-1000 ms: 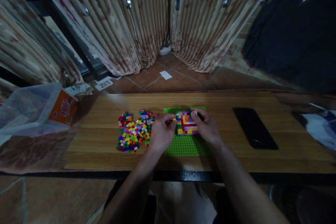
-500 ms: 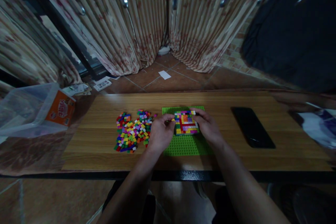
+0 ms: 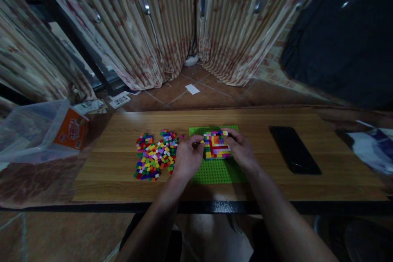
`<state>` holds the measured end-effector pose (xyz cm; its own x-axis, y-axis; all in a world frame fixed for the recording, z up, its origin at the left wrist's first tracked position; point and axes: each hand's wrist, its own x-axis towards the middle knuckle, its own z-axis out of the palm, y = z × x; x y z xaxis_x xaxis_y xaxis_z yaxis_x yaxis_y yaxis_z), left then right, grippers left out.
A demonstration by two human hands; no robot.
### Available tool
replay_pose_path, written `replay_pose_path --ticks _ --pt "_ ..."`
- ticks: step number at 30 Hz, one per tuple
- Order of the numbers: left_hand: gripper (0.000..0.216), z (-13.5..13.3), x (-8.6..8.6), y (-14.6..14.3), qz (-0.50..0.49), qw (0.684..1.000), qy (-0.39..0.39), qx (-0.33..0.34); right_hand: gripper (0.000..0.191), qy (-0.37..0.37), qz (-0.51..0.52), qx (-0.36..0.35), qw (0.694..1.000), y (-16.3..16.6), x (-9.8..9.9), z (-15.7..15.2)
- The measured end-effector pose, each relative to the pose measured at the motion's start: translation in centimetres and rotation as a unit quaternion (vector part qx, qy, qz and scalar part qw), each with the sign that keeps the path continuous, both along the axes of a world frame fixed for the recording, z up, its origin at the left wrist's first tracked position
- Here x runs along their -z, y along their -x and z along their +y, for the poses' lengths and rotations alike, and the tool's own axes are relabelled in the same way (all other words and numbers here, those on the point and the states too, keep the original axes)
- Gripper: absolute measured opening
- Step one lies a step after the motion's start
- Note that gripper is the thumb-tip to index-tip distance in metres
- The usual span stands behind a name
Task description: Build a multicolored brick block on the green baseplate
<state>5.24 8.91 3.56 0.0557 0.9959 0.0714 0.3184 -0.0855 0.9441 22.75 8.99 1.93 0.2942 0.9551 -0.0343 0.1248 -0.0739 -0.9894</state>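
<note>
On a green studded baseplate [image 3: 211, 174] sits a low block of multicoloured toy bricks [image 3: 217, 152], with red lines among yellow, purple and orange. My left hand [image 3: 188, 155] is at its left side, thumb and index finger pinched together, a small yellow brick [image 3: 202, 142] showing at the tips. At the upper right corner, my right hand [image 3: 241, 149] has its fingers and thumb closed round the edge of the block. The fingers partly hide both sides of it. Left of my left hand lies a loose pile of small coloured bricks [image 3: 153, 159].
The wooden table [image 3: 104, 163] has a dark front edge. A black phone-like slab [image 3: 294, 149] lies at right. Beyond the table's left end stands a clear plastic box [image 3: 33, 131] with an orange label. Striped curtains [image 3: 172, 28] hang behind, and papers [image 3: 119, 100] lie on the floor.
My right hand has shifted slightly left along the block's right edge. The left hand keeps its pinch. The whole view has tilted a little, so everything sits slightly lower.
</note>
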Motion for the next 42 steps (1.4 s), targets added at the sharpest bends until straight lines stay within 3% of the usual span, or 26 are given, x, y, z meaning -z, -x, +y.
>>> replay_pose_path --ticks 9,13,18,24,31,37,42 --pt "0.017 0.1 -0.6 0.1 -0.035 0.999 0.004 -0.014 0.036 -0.014 -0.014 -0.014 1.000 -0.1 0.5 -0.1" --pt "0.016 0.1 -0.7 0.0 -0.080 0.997 0.013 -0.009 0.041 -0.064 -0.075 -0.017 0.995 -0.4 0.2 -0.6" --pt "0.018 0.0 -1.0 -0.1 -0.130 0.991 0.030 -0.003 0.030 -0.184 -0.202 -0.045 0.961 0.3 -1.7 -1.7" --pt "0.027 -0.2 -1.8 -0.1 -0.162 0.983 0.056 0.070 0.029 -0.227 -0.257 -0.136 0.929 1.0 -2.2 -2.4" --pt "0.034 -0.4 -1.6 -0.3 -0.175 0.975 0.079 0.108 0.021 -0.232 -0.255 -0.143 0.928 0.9 -2.3 -2.6" --pt "0.030 -0.1 -1.8 -0.2 -0.151 0.987 0.054 0.016 0.020 -0.200 -0.267 -0.050 0.941 -1.9 -2.2 -2.0" --pt "0.026 0.7 -0.7 0.8 -0.056 0.997 0.031 -0.035 0.020 -0.130 -0.247 -0.039 0.959 -3.7 -2.1 -2.0"
